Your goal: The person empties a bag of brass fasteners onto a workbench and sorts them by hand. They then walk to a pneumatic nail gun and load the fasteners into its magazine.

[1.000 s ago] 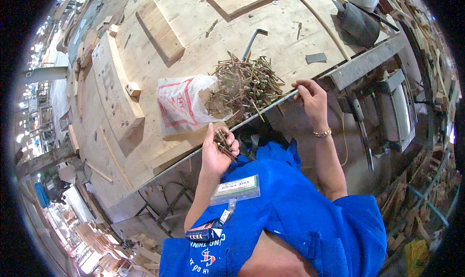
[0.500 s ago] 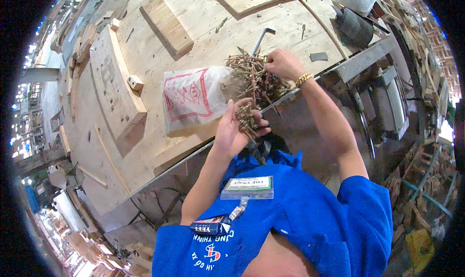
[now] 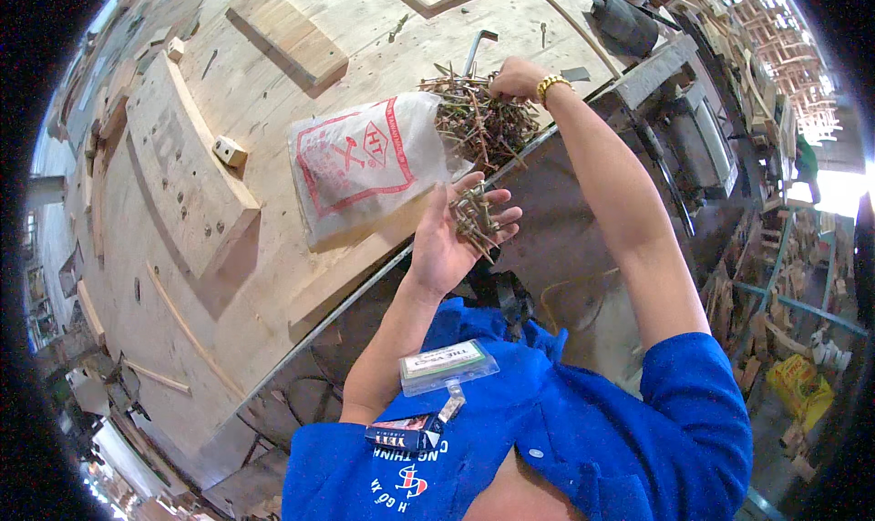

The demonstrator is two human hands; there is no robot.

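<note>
A heap of brownish screws (image 3: 483, 124) spills from the mouth of a white plastic bag (image 3: 360, 161) with red print, lying at the workbench edge. My left hand (image 3: 448, 238) is palm up just in front of the heap, cradling a small bunch of screws (image 3: 474, 216), its fingers partly spread. At the far right side of the heap, my right hand (image 3: 518, 81) is closed with its fingertips down at the screws. Whatever lies between those fingertips is hidden. Behind the heap lies a bent metal hex key (image 3: 476, 49), partly covered by screws.
On the wooden workbench (image 3: 273, 156) lie a curved wooden piece (image 3: 187, 161), a small drilled block (image 3: 230, 151) and a rectangular board (image 3: 287, 38). A dark cylindrical object (image 3: 624, 24) stands at the back right. Metal clamp-like hardware (image 3: 697, 134) juts beyond the bench edge.
The view has shifted, so bench things sit farther left and up. My left palm has opened wider, showing more of its screws. My right hand stays closed at the heap.
</note>
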